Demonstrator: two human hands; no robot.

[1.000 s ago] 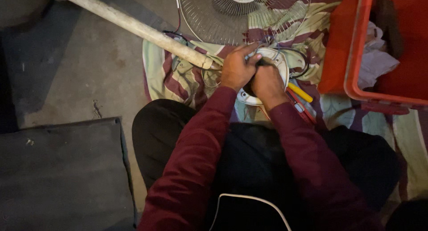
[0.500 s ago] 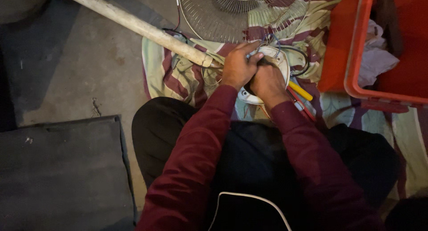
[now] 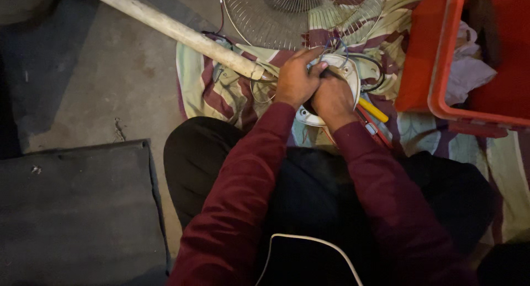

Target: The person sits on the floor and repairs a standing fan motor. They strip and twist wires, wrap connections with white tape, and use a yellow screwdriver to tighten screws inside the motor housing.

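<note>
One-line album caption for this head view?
Both hands, left hand and right hand, grip a white round housing with wires on striped cloth.
</note>
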